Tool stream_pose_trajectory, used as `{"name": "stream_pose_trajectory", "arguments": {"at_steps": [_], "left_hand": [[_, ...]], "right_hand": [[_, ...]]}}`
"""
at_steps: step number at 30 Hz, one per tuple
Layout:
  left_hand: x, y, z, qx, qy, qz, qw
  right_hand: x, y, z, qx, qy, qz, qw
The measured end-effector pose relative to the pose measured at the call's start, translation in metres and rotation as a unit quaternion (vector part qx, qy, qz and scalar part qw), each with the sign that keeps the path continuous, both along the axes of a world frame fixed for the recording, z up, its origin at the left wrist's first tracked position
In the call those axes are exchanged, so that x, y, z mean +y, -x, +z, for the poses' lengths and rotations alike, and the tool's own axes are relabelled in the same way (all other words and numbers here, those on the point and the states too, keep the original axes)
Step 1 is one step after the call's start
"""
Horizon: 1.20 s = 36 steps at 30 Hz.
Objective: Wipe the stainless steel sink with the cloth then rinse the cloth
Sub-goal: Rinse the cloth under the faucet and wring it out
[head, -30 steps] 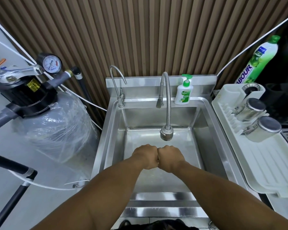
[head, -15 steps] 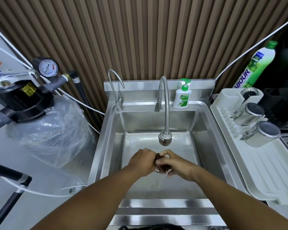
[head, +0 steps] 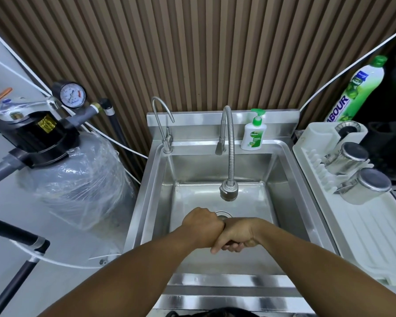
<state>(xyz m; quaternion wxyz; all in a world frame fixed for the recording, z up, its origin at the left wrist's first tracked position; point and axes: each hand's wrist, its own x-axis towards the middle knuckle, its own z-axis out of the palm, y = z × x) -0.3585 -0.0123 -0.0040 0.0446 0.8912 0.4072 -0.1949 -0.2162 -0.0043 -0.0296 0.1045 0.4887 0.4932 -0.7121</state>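
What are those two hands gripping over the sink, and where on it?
Both the left hand and right hand are closed together; a dark sliver shows under the right fingers, but what it is cannot be told.

Silver sink (head: 281, 165), brown striped wall (head: 192, 53), white/green soap btl (head: 253, 133).

Both forearms bare all the way into frame, no sleeves or cuffs showing. Left hand (head: 202, 227) and right hand (head: 237, 234): no gloves, no rings visible. No watch, bracelet or strap on either wrist. No tattoos, plasters or other markings on the visible parts. Dark garment (head: 215, 313) at the bottom edge, black or near-black, only a thin strip shows, so cut and fabric can't be told. Nothing else of the person is in frame.
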Motion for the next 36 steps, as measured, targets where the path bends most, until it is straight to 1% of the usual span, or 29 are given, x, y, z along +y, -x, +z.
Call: {"name": "stream_pose_trajectory", "arguments": {"at_steps": [2, 5, 8, 12, 15, 19, 20, 21, 22, 24, 26, 27, 28, 30, 31, 33, 34, 36], "left_hand": [[0.000, 0.002, -0.006, 0.004, 0.016, 0.016, 1.000], [-0.002, 0.005, -0.019, 0.000, 0.037, 0.065, 0.997], [-0.001, 0.007, -0.025, -0.028, 0.058, 0.121, 0.991], [0.006, 0.009, -0.026, -0.092, 0.097, 0.188, 0.973], [0.011, 0.008, -0.025, -0.123, 0.139, 0.218, 0.958], [0.010, 0.009, -0.024, -0.131, 0.186, 0.220, 0.949], [0.009, 0.009, -0.024, -0.128, 0.191, 0.220, 0.948], [0.009, 0.010, -0.024, -0.127, 0.196, 0.223, 0.947], [0.009, 0.010, -0.025, -0.125, 0.199, 0.228, 0.945], [0.009, 0.013, -0.024, -0.120, 0.199, 0.235, 0.944], [0.008, 0.015, -0.028, -0.130, 0.189, 0.239, 0.944], [0.006, 0.017, -0.030, -0.136, 0.179, 0.240, 0.944], [0.005, 0.019, -0.030, -0.134, 0.161, 0.236, 0.949], [0.001, 0.024, -0.031, -0.114, 0.090, 0.195, 0.970], [-0.001, 0.027, -0.032, -0.111, 0.041, 0.166, 0.979], [-0.001, 0.035, -0.033, -0.145, -0.069, 0.113, 0.981], [-0.001, 0.038, -0.034, -0.165, -0.118, 0.079, 0.976], [-0.002, 0.043, -0.040, -0.191, -0.186, 0.000, 0.964]], "right_hand": [[0.000, 0.007, -0.003, -0.073, -0.070, 0.024, 0.995], [-0.005, 0.016, -0.013, -0.163, -0.214, 0.071, 0.961], [-0.014, 0.020, -0.020, -0.215, -0.341, 0.066, 0.913], [-0.013, 0.018, -0.019, -0.266, -0.487, 0.110, 0.824], [-0.011, 0.018, -0.016, -0.287, -0.550, 0.155, 0.769], [-0.014, 0.020, -0.020, -0.270, -0.597, 0.170, 0.736], [-0.016, 0.022, -0.018, -0.273, -0.596, 0.180, 0.734], [-0.016, 0.022, -0.020, -0.284, -0.607, 0.186, 0.718], [-0.016, 0.022, -0.023, -0.288, -0.608, 0.188, 0.715], [-0.018, 0.024, -0.025, -0.279, -0.607, 0.165, 0.726], [-0.015, 0.024, -0.024, -0.277, -0.593, 0.166, 0.737], [-0.013, 0.026, -0.021, -0.276, -0.582, 0.160, 0.748], [-0.013, 0.027, -0.020, -0.269, -0.556, 0.148, 0.772], [-0.010, 0.028, -0.021, -0.245, -0.466, 0.100, 0.844], [-0.008, 0.028, -0.021, -0.222, -0.415, 0.057, 0.880], [-0.005, 0.027, -0.017, -0.150, -0.302, -0.060, 0.940], [-0.005, 0.026, -0.014, -0.111, -0.239, -0.111, 0.958], [-0.004, 0.022, -0.006, -0.031, -0.108, -0.185, 0.976]]}}
